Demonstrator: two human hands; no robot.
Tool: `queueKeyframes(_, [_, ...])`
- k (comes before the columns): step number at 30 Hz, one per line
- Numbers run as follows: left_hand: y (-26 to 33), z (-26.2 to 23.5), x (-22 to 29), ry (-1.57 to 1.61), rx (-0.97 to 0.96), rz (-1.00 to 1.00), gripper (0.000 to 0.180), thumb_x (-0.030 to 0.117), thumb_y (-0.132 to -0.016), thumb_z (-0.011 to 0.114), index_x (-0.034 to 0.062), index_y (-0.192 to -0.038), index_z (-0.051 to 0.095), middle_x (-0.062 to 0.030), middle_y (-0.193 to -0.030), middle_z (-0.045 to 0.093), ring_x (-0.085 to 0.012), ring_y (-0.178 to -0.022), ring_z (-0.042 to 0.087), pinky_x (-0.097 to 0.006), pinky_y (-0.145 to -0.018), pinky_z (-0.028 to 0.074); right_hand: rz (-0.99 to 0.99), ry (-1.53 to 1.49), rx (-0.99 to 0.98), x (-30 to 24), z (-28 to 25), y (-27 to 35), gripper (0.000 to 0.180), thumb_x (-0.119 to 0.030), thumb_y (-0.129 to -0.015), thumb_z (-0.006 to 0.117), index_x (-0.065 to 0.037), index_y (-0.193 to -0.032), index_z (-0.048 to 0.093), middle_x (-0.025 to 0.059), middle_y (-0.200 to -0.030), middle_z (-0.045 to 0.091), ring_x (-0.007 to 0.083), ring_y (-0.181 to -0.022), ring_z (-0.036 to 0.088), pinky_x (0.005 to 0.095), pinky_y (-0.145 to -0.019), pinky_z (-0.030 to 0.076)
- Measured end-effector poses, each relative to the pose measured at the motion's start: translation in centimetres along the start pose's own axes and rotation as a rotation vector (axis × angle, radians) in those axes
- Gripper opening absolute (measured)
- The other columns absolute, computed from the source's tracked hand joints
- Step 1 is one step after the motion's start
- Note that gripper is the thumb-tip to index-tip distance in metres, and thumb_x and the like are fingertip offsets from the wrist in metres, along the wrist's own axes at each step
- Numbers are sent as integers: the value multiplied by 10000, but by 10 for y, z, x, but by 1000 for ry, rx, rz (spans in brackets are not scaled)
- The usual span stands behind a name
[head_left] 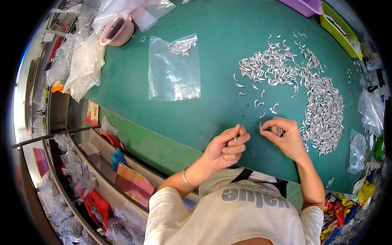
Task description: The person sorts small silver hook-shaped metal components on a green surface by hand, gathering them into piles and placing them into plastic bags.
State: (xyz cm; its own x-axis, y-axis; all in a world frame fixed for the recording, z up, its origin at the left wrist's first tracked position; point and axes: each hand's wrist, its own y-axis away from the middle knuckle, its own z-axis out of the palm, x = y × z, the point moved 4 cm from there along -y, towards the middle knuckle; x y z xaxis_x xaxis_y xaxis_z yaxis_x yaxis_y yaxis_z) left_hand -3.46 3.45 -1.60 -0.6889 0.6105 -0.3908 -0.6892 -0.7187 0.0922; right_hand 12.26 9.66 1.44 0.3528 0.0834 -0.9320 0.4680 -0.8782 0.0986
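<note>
My left hand (229, 149) is raised at the near edge of the green table, fingers curled, with a small silvery curved piece showing between them. Just to its right, my right hand (285, 136) pinches a similar curved piece (261, 126) between thumb and forefinger; more silvery metal shows in its curled fingers. A large heap of small curved silver metal pieces (324, 110) lies right of my right hand. The heap spreads into a looser pile (273, 65) farther off, with several stray pieces around it. A clear plastic bag (174, 75) lies flat at the left, with some pieces near its top.
A pink basket (121, 36) stands at the far left beside stacked plastic bags (83, 61). Yellow-green (339, 30) and purple (304, 6) baskets sit at the far right edge. Shelf compartments (98, 163) with bagged goods run below left; another clear bag (357, 151) lies near the right edge.
</note>
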Motion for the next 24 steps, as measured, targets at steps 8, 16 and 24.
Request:
queueKeyframes(8, [-10,-2,-5,-307,79,61,370,284,-994,336,23,-770,471,-22,-749,333,-66,-512,280,-169,-367,199,276,-1340,-55,21,-13,7,157,-159,-853,480,-13,-909,493,92,-833,489,130,-573,416,226,-423,297])
queueKeyframes(16, [-30,15,-27,-560,149,596,318,250,-985,344,10,-880,525,-56,-778,415,-112,-604,322,-256,-542,337,450,-1592,460,15,17,31,227,-239,-901,464,-39,-931,566,101,-942,563,224,-861,547,341,-805,439])
queueKeyframes(24, [-65,26,-61,-1538,64,923,238,72,-961,359,-47,-1135,470,-87,-846,551,-124,-777,506,-248,-782,407,370,-1648,543,4,29,39,312,-280,-931,451,-65,-1142,532,54,-1023,580,163,-972,543,320,-885,421])
